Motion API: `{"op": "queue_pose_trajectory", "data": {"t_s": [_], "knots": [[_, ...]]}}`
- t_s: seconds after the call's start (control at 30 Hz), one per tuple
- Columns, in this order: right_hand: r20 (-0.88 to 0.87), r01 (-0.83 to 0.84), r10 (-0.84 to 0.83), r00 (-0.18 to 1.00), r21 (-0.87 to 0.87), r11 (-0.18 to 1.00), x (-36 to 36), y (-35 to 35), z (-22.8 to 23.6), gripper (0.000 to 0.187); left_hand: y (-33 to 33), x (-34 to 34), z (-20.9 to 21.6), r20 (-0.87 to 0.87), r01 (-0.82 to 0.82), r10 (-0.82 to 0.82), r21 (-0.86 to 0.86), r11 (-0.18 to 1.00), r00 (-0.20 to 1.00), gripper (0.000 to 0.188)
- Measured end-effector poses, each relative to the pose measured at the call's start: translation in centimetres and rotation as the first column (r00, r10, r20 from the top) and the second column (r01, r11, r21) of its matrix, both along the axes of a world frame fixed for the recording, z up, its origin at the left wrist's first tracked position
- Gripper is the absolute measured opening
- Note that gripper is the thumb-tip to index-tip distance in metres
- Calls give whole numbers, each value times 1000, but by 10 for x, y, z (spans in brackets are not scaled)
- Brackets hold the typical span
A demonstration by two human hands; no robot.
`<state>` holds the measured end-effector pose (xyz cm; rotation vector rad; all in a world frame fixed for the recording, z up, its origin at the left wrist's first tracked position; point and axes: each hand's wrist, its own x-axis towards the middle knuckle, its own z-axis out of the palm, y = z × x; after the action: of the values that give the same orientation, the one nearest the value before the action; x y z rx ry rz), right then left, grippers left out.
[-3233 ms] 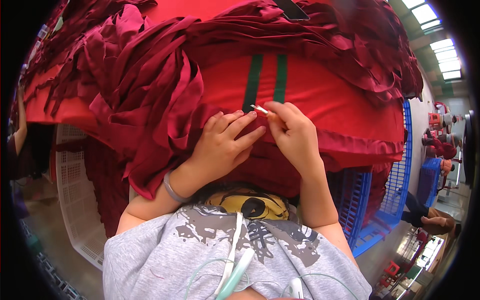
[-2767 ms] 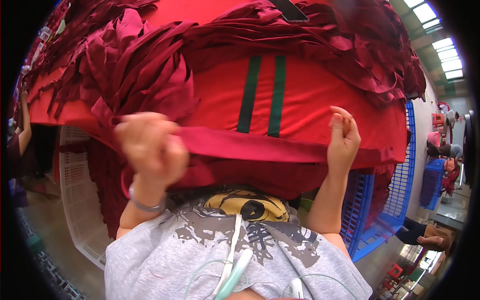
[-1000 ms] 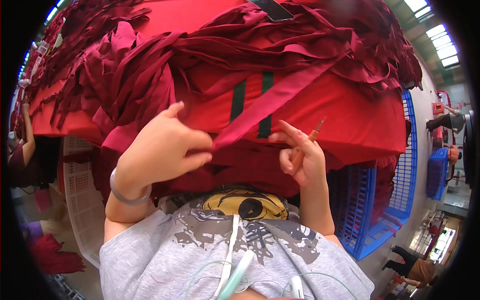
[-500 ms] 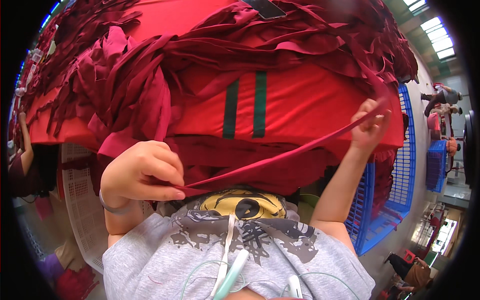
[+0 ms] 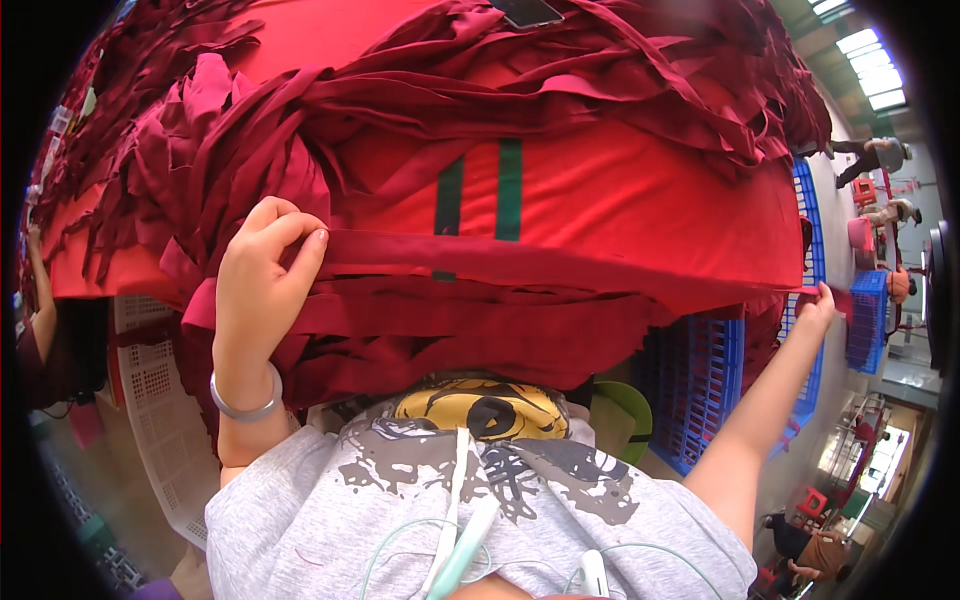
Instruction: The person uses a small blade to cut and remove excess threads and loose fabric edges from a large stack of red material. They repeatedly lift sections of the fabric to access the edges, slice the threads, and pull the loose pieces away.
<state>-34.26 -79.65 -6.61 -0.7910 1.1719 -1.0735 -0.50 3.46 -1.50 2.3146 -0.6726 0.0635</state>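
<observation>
A long dark-red fabric strip stretches nearly flat across the front edge of the red-covered table. At its left end my left hand pinches it between thumb and fingers, beside a heap of dark-red strips. Far out to the right, past the table's corner, my right hand is closed on the tapering other end. Two dark green bands mark the red cover behind the strip. More dark-red cloth hangs below the table edge, in front of my body.
Tangled strips cover the table's far side, with a phone lying among them. Blue plastic crates stand at the right and a white perforated basket at the left. A green rounded object sits below the table. Other people are around the edges.
My hands have spread apart: the right moved outward and down, the left slightly up. The strip, narrow and slanted before, now lies wider and almost level along the table's front.
</observation>
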Motion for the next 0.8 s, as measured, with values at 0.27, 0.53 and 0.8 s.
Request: {"op": "queue_pose_trajectory", "data": {"t_s": [0.27, 0.53, 0.8], "knots": [[-449, -262, 241, 861, 15, 965, 114, 19, -45, 12, -10, -2, -10, 183, -222, 154, 448, 866, 971, 6], [-713, -246, -361, 601, -595, 765, 125, 68, -32, 23, -3, -26, -8, 605, -433, 109, 420, 797, 789, 28], [-949, -646, -277, 147, -305, 700, 102, 119, -34, 40, -56, -60, -42, 139, 205, -295, 449, 870, 945, 57]]}}
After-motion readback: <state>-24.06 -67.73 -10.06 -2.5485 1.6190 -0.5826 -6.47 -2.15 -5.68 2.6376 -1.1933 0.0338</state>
